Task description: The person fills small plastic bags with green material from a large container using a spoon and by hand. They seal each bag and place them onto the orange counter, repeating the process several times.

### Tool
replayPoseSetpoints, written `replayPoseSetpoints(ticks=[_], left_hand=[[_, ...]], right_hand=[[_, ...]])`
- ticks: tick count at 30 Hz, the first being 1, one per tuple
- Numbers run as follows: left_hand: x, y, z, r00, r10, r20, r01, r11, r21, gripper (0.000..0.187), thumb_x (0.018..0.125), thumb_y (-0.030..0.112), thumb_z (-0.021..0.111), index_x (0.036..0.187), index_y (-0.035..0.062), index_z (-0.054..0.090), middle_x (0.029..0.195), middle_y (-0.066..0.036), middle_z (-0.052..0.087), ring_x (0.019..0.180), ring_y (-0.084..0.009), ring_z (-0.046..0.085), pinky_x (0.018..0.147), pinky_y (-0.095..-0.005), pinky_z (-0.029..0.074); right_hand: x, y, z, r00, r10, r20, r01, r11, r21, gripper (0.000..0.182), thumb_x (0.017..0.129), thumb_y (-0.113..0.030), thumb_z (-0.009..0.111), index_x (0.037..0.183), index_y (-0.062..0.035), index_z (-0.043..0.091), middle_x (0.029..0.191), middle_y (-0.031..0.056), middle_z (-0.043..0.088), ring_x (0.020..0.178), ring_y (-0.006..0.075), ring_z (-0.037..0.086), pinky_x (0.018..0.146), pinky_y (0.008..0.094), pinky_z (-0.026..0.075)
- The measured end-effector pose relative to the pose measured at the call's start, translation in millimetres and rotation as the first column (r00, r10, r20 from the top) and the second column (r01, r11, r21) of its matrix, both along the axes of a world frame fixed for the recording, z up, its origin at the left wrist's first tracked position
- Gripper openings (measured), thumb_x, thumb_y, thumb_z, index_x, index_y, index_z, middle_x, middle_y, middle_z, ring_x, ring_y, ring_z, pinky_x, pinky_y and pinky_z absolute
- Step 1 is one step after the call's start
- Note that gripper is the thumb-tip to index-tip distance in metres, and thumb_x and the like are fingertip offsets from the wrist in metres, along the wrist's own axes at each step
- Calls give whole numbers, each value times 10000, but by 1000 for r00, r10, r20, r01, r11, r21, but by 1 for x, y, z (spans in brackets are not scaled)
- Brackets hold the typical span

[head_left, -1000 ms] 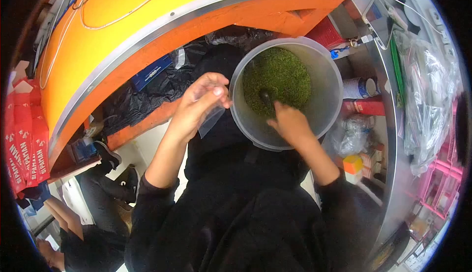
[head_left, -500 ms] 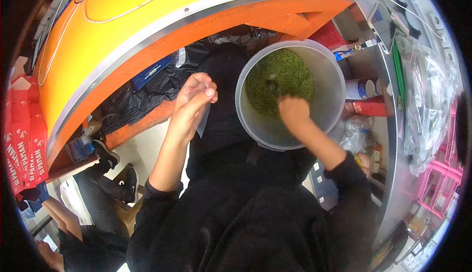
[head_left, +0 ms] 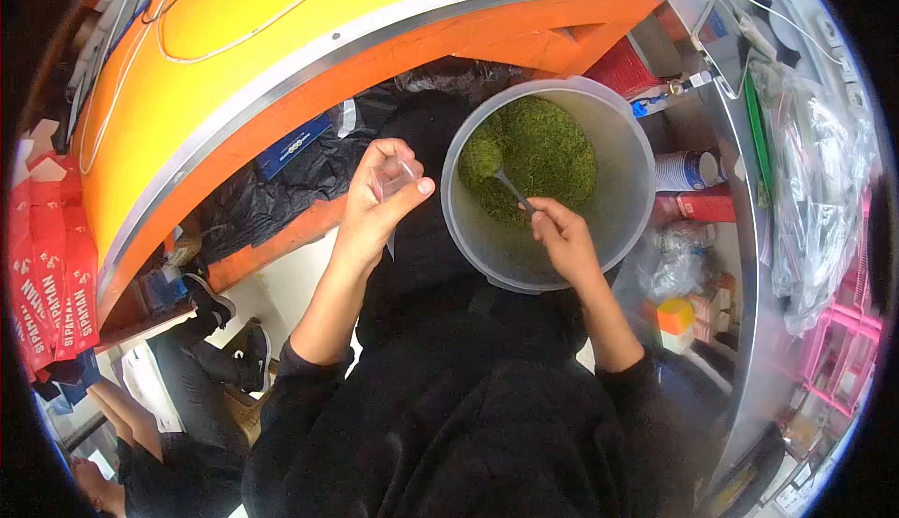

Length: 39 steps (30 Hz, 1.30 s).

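Observation:
A translucent plastic bucket (head_left: 618, 199) rests on my lap, partly filled with green powder (head_left: 552, 157). My right hand (head_left: 560, 234) is inside the bucket and grips the handle of a spoon (head_left: 506, 178) whose bowl is heaped with green powder near the bucket's left wall. My left hand (head_left: 379, 204) holds a small clear plastic bag (head_left: 391, 181) with its mouth up, just left of the bucket's rim. Both of my sleeves are black.
An orange and yellow curved counter (head_left: 281, 68) arches over the bucket. Red packets (head_left: 51, 274) hang at the left. Stacked cups (head_left: 688, 170), clear bags (head_left: 815, 171) and a pink rack (head_left: 843, 349) crowd the right. Another person's legs and shoes (head_left: 211, 331) are at lower left.
My right hand has lifted the spoon out of the powder, now heaped, toward the bucket's left side. My left hand has brought the small bag closer to the rim.

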<state>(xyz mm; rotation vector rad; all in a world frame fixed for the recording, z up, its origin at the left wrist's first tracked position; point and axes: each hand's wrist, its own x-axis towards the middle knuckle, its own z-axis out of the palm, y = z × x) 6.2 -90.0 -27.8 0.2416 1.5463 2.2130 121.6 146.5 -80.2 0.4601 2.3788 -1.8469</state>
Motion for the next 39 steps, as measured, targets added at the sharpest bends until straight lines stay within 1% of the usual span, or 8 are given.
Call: replayPoseSetpoints(ticks=[6,10,14,21,25,29,33,39], left_hand=[[3,7,0,998,-9,-70,4,997,-71,391,752,40,720,1048,75,468,820,20,494,763,-49,460,676,-206,371],[1,23,5,937,-68,-341,-63,931,-360,440,713,25,740,1059,53,470,801,8,488,747,-70,460,682,-222,382],[-8,37,28,716,-289,-635,-276,719,-638,452,621,129,778,994,63,531,876,-103,577,813,-288,549,770,-386,418],[-1,85,35,330,-558,-761,-239,731,-639,561,588,153,787,1084,74,535,868,-91,566,879,-286,550,781,-387,399],[10,117,25,430,-523,-736,-181,748,-638,684,558,227,818,1143,65,502,885,-82,578,883,-282,549,774,-395,394],[-5,122,35,394,-469,-791,-225,785,-577,746,566,262,820,1199,68,476,900,-75,606,926,-261,562,825,-370,397],[-18,119,24,542,-645,-538,72,674,-736,488,626,217,779,1035,89,544,868,-46,612,875,-240,583,826,-355,403],[-12,117,12,495,-510,-703,-91,775,-626,405,630,182,782,945,95,543,852,-32,602,841,-234,582,799,-350,406]], right_hand=[[0,2,9,1000,-5,-9,5,999,51,218,900,-103,532,1077,-13,623,666,-3,554,612,68,499,582,223,420],[0,13,25,1000,-8,-15,9,999,36,211,888,-81,540,1065,-10,631,671,-9,553,626,63,504,587,223,424],[1,48,80,998,16,-58,-8,992,124,187,865,-59,553,1010,7,651,675,-5,563,635,55,497,583,227,424],[-11,56,149,949,312,44,-286,797,532,178,777,-97,580,899,-10,676,690,139,653,601,241,635,568,288,482],[-13,26,138,917,398,-10,-169,412,895,191,749,-187,633,912,-107,689,680,108,619,625,287,642,565,412,492],[-9,25,145,883,447,-141,51,209,977,224,697,-165,611,907,-127,682,726,43,551,708,204,590,607,345,461],[-4,27,143,904,396,-162,80,214,973,240,689,-151,599,912,-125,685,747,26,532,735,188,558,625,314,444],[4,40,152,934,299,-194,101,299,949,218,704,-124,612,907,-140,692,720,28,530,695,200,572,609,334,458]])
